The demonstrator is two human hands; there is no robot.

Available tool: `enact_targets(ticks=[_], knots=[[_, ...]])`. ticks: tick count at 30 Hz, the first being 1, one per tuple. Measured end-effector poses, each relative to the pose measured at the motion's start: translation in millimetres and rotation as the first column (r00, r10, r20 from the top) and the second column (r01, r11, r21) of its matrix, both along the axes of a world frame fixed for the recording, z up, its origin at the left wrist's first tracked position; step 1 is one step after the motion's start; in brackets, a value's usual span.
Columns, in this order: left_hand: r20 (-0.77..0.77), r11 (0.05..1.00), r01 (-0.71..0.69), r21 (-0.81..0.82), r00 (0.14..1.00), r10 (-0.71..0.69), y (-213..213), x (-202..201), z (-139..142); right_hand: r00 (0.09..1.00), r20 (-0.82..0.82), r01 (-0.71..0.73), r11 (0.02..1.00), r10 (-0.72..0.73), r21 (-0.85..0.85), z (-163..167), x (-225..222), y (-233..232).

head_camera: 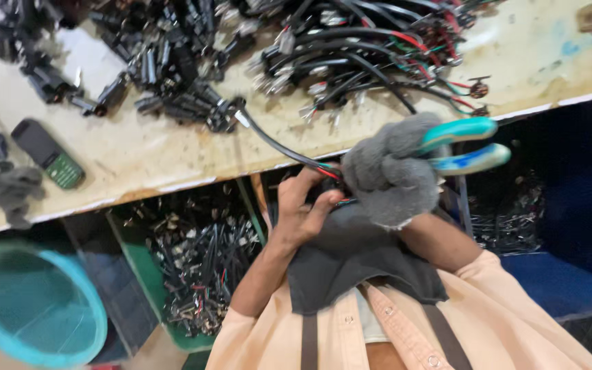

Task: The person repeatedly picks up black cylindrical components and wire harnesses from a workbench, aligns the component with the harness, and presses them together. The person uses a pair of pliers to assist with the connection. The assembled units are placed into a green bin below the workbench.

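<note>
Pliers (460,144) with teal handles sit clenched in your gloved right hand (386,170); the jaws are hidden behind the glove. Your bare left hand (303,202) pinches the black cable (275,142) (red and green cores exposed) just below the workbench (138,151) edge; the pinched end is blurred.

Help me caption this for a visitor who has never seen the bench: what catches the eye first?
A grey-gloved right hand at the table's edge holds pliers with turquoise handles, beside a bare left hand pinching a black cable with coloured wires. Behind them, a tangle of black cables and connectors covers the tabletop. A turquoise bucket sits lower left.
</note>
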State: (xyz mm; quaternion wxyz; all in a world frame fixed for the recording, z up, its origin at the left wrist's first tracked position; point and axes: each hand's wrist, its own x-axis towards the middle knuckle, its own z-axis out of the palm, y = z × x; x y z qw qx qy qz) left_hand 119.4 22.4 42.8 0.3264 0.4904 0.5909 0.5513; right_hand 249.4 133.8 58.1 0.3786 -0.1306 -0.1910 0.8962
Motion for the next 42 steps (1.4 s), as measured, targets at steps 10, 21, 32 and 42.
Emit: enact_targets(ticks=[10,21,32,42], knots=[[-0.602,0.866,0.096,-0.491,0.682,-0.416,-9,-4,-17,0.477,0.44,-0.434,0.232,-0.761,0.871,13,30,100],[-0.592,0.961,0.009,-0.277,0.786,-0.178,-6,-39,-2,0.595,0.218,-0.538,-0.182,-0.773,0.823,48,22,99],[-0.916,0.786,-0.559,0.263,0.113,0.386,103,-186,-40,0.258,0.337,-0.799,-0.004,-0.905,0.601,-31,8,45],[-0.866,0.955,-0.295,-0.006,0.479,0.143,84,-177,-43,0.364,0.437,-0.782,-0.015,-0.823,0.624,-34,5,54]])
